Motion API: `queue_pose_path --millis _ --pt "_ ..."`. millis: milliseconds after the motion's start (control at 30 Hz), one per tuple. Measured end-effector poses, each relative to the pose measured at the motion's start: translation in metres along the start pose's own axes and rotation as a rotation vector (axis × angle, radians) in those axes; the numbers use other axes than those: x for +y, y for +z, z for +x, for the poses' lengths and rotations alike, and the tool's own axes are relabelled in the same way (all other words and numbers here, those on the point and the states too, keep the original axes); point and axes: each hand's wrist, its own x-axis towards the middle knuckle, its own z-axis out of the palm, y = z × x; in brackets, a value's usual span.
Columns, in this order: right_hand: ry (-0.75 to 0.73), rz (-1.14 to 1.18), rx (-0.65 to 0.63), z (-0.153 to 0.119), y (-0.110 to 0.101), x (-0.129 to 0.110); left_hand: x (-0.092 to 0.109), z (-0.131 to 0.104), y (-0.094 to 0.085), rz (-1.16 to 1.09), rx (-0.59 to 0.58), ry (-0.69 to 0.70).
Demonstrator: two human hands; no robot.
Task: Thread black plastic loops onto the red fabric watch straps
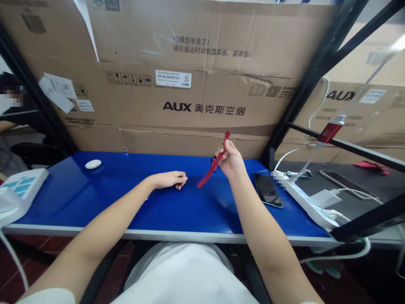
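Note:
A red strap [209,175] with a dark buckle-like piece [214,164] is in my right hand [230,159], raised a little above the back right of the blue table [190,211]. One end of the strap sticks up past my fingers, the other hangs down to the left. My left hand [172,180] is low over the middle of the table, its fingers curled together; what they hold, if anything, is hidden. The strap's lower end is to the right of my left hand, apart from it.
A phone [268,190] and a white power strip [306,204] lie at the right. A white oval object [93,164] sits at the back left, a white device [23,194] at the left edge. Cardboard [136,101] stands behind, between black frame posts. A person is at far left.

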Motion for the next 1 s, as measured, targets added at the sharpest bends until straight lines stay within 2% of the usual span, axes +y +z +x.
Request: queue_pose_path --millis 33,100,167,200,300,367,467,533,600,667,733,800,867,1000 --pt "0.03 -0.024 -0.007 0.001 -0.002 0.001 -0.001 -0.002 -0.004 -0.037 0.022 -0.014" --pt "0.153 -0.079 -0.062 -0.002 0.002 0.013 0.0 -0.002 -0.007 -0.141 0.141 -0.017" --pt "0.304 -0.143 -0.144 -0.009 0.013 0.032 0.004 0.002 -0.001 -0.234 0.23 -0.015" --pt "0.336 -0.167 -0.146 -0.013 0.02 0.043 0.006 0.005 0.004 -0.26 0.232 -0.021" --pt "0.337 -0.185 -0.1 -0.022 0.037 0.068 0.012 0.01 0.019 -0.239 0.217 -0.045" --pt "0.335 -0.128 -0.142 -0.025 0.041 0.077 0.013 0.01 0.023 -0.218 0.248 -0.055" --pt "0.339 -0.021 -0.217 -0.024 0.038 0.08 0.009 0.008 0.019 -0.256 0.268 -0.051" --pt "0.345 0.015 -0.21 -0.022 0.035 0.079 0.005 0.006 0.011 -0.271 0.284 -0.021" --pt "0.362 -0.05 -0.193 -0.019 0.03 0.08 0.002 0.005 0.003 -0.189 0.325 0.017" --pt "0.352 -0.285 -0.173 -0.016 0.023 0.08 -0.002 0.004 -0.007 0.001 0.378 0.026" --pt "0.238 -0.664 -0.132 -0.012 0.014 0.08 -0.005 0.002 -0.017 0.261 0.44 -0.024" --pt "0.061 -1.03 -0.101 -0.009 0.003 0.078 -0.009 -0.003 -0.028 0.54 0.529 -0.147" --pt "-0.017 -1.267 -0.123 -0.007 -0.005 0.075 -0.012 -0.009 -0.038 0.75 0.634 -0.29" --pt "0.086 -1.599 -0.171 -0.007 -0.008 0.067 -0.015 -0.016 -0.052 0.884 0.782 -0.498"
